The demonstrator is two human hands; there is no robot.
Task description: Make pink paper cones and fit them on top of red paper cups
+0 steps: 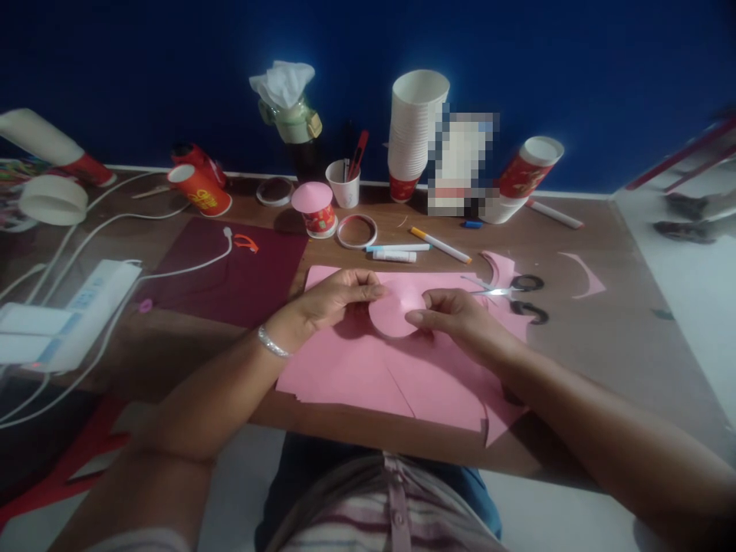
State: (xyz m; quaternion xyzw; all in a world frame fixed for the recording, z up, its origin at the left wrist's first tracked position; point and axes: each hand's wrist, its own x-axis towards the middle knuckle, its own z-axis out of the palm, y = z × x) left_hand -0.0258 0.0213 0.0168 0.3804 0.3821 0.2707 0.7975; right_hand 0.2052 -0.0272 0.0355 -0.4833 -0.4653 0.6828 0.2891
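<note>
A shallow pink paper cone (396,313) is held up by its edges between my two hands. My left hand (345,297) pinches its left rim, thumb on top. On the opposite side my right hand (445,310) grips the rim between thumb and fingers. Beneath them lie pink paper sheets (350,368) with cut edges. Scissors (506,291) with black handles rest on the paper's right side, beside curved pink offcuts (501,268). Farther back stands a red paper cup (320,221) topped by another pink cone (311,197).
Behind the paper lie markers (440,245), a glue stick (395,257) and a tape roll (357,231). A tall cup stack (409,126), a white cup with tools (343,188) and a bottle (299,126) stand along the wall. Cables and a power strip (95,307) occupy the left.
</note>
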